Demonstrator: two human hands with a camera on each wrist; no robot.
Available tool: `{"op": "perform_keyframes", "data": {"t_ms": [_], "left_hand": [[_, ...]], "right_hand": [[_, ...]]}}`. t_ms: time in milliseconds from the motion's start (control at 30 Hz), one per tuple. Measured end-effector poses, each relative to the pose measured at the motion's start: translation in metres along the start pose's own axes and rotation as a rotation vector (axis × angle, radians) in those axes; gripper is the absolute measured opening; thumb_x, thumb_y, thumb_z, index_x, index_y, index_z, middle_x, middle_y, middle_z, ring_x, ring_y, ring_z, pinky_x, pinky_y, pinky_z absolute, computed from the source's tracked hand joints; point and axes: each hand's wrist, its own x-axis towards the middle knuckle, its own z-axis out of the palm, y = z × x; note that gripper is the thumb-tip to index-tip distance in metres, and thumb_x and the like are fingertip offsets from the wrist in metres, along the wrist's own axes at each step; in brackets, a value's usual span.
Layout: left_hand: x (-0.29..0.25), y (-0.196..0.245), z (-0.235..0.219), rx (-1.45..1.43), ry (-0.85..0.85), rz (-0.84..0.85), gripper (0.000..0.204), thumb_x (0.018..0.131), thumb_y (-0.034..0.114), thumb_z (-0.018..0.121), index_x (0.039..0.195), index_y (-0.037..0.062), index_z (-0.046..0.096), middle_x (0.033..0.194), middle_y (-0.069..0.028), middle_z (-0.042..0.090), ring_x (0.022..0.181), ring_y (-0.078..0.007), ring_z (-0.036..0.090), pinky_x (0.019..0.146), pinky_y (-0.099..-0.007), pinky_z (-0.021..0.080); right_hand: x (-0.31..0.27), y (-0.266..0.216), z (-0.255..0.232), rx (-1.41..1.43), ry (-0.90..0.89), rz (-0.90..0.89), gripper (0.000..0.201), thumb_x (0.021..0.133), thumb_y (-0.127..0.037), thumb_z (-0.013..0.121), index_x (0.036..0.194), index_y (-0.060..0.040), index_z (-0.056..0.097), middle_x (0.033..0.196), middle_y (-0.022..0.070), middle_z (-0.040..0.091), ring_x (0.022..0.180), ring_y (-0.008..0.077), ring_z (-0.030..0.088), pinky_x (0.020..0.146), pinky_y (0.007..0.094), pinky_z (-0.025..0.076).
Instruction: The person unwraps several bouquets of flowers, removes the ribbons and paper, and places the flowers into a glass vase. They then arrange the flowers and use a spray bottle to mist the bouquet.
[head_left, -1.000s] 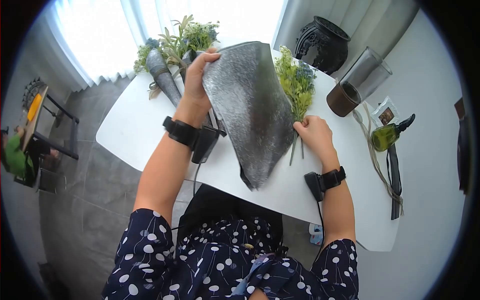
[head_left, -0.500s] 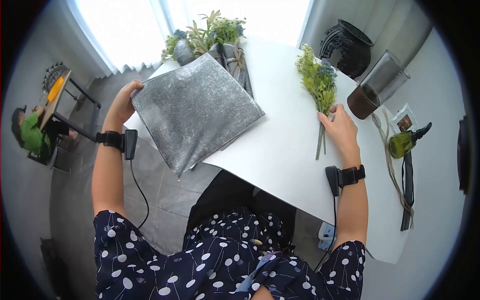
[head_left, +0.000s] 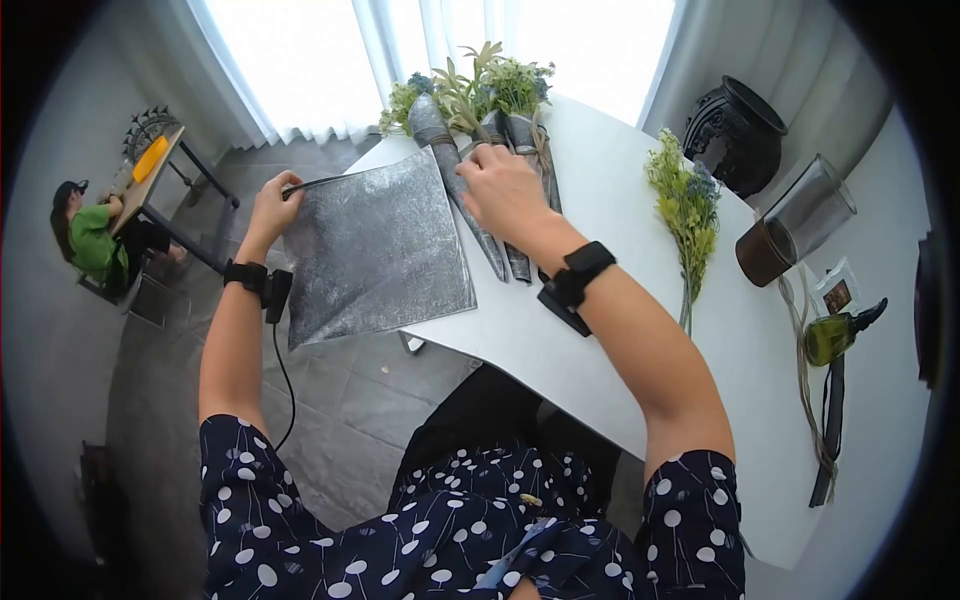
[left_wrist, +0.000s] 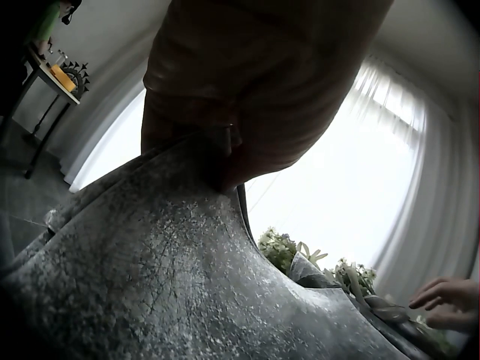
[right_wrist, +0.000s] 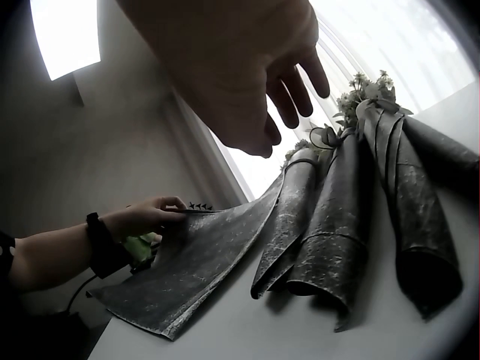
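Observation:
My left hand (head_left: 268, 214) pinches the upper left edge of a square silver-grey mottled wrapping sheet (head_left: 380, 255). Flat and slanting, the sheet overhangs the table's front left edge. Doubled edges show beneath the fingers in the left wrist view. My right hand (head_left: 508, 195) hovers over several bouquets rolled in the same grey wrapping (head_left: 432, 125), its fingers loosely bent and holding nothing. In the right wrist view, the wrapped cones (right_wrist: 330, 232) lie side by side below that hand, beside the sheet. A loose bunch of flowers (head_left: 688, 215) lies unwrapped on the right.
On the right of the white table (head_left: 610, 330) are a glass vase (head_left: 815, 200) with a brown base, a green bottle (head_left: 828, 342), cords and dark strips (head_left: 828, 430). A black pot (head_left: 735, 135) stands behind. Another person (head_left: 92, 235) sits far left at a small table.
The left hand has carried the sheet leftward and lowered it flat. My right hand has let go of the loose flowers, leaving them on the table, and moved left over the wrapped bouquets.

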Motion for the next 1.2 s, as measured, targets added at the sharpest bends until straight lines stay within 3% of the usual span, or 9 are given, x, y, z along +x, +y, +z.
{"op": "perform_keyframes", "data": {"t_ms": [100, 200, 800, 900, 967, 1000, 1033, 1100, 1200], "left_hand": [[0.01, 0.003, 0.003, -0.019, -0.003, 0.032, 0.021, 0.08, 0.015, 0.062, 0.097, 0.0027, 0.06, 0.085, -0.0187, 0.065, 0.082, -0.0306, 0.064, 0.075, -0.0362, 0.048], [0.017, 0.009, 0.003, -0.008, -0.06, 0.018, 0.019, 0.081, 0.012, 0.059, 0.097, 0.0028, 0.059, 0.093, -0.0194, 0.064, 0.09, -0.0326, 0.062, 0.078, -0.0372, 0.048], [0.09, 0.056, 0.078, 0.292, -0.253, 0.229, 0.028, 0.074, -0.009, 0.048, 0.094, 0.0043, 0.062, 0.094, -0.0158, 0.064, 0.096, -0.0337, 0.059, 0.083, -0.0366, 0.046], [0.09, 0.069, 0.085, 0.375, -0.292, 0.202, 0.037, 0.075, -0.005, 0.051, 0.107, 0.0101, 0.06, 0.11, -0.017, 0.059, 0.107, -0.0345, 0.053, 0.088, -0.0396, 0.045], [0.085, 0.074, 0.101, 0.445, -0.028, 0.245, 0.053, 0.075, -0.001, 0.055, 0.124, 0.0182, 0.051, 0.13, -0.021, 0.043, 0.122, -0.04, 0.04, 0.096, -0.05, 0.039], [0.088, 0.08, 0.11, 0.48, -0.087, 0.14, 0.059, 0.081, 0.013, 0.06, 0.135, 0.0249, 0.04, 0.14, -0.026, 0.025, 0.13, -0.0465, 0.024, 0.1, -0.0616, 0.029], [0.082, 0.097, 0.109, 0.478, -0.09, 0.14, 0.059, 0.081, 0.013, 0.06, 0.135, 0.0249, 0.04, 0.14, -0.026, 0.025, 0.13, -0.0465, 0.024, 0.1, -0.0616, 0.029], [0.06, 0.139, 0.096, 0.349, -0.416, 0.057, 0.057, 0.086, 0.041, 0.057, 0.138, 0.0268, 0.037, 0.141, -0.0292, 0.024, 0.132, -0.0502, 0.019, 0.099, -0.0681, 0.025], [0.037, 0.152, 0.108, 0.246, -0.644, 0.145, 0.071, 0.081, 0.066, 0.048, 0.141, 0.0299, 0.032, 0.143, -0.0309, 0.018, 0.133, -0.0542, 0.014, 0.095, -0.0719, 0.024]], "right_hand": [[0.018, -0.016, 0.025, 0.012, 0.01, -0.042, 0.028, 0.079, -0.021, 0.064, 0.105, -0.0114, 0.062, 0.106, 0.0115, 0.054, 0.099, 0.0266, 0.055, 0.082, 0.036, 0.044], [0.028, -0.018, 0.037, -0.009, -0.367, 0.251, 0.047, 0.079, -0.017, 0.062, 0.125, -0.0229, 0.053, 0.117, 0.0146, 0.046, 0.1, 0.0316, 0.056, 0.079, 0.0378, 0.048], [-0.006, 0.062, 0.026, -0.028, -0.253, 0.472, 0.049, 0.083, -0.009, 0.051, 0.131, -0.0142, 0.046, 0.11, 0.0187, 0.046, 0.084, 0.0394, 0.063, 0.073, 0.0454, 0.054], [-0.008, 0.07, 0.027, -0.048, -0.237, 0.508, 0.049, 0.083, -0.01, 0.052, 0.131, -0.0144, 0.046, 0.11, 0.0189, 0.046, 0.083, 0.0389, 0.063, 0.071, 0.0455, 0.054], [-0.009, 0.073, 0.027, -0.055, -0.223, 0.519, 0.048, 0.084, -0.012, 0.053, 0.131, -0.0145, 0.046, 0.109, 0.0188, 0.046, 0.082, 0.0382, 0.064, 0.07, 0.0455, 0.054], [-0.011, 0.074, 0.027, -0.048, -0.217, 0.512, 0.048, 0.084, -0.016, 0.055, 0.132, -0.0146, 0.045, 0.11, 0.0186, 0.046, 0.081, 0.0369, 0.064, 0.069, 0.0449, 0.054], [-0.012, 0.074, 0.027, -0.049, -0.22, 0.513, 0.048, 0.084, -0.016, 0.055, 0.132, -0.0146, 0.045, 0.11, 0.0186, 0.046, 0.081, 0.0369, 0.064, 0.069, 0.0449, 0.054], [-0.013, 0.074, 0.024, -0.051, -0.201, 0.488, 0.05, 0.084, -0.022, 0.058, 0.132, -0.0142, 0.045, 0.108, 0.0177, 0.047, 0.081, 0.0352, 0.064, 0.069, 0.0435, 0.054], [-0.018, 0.067, 0.014, -0.027, -0.153, 0.438, 0.046, 0.083, -0.027, 0.061, 0.125, -0.0106, 0.049, 0.106, 0.016, 0.051, 0.081, 0.0337, 0.065, 0.068, 0.0421, 0.054]]}}
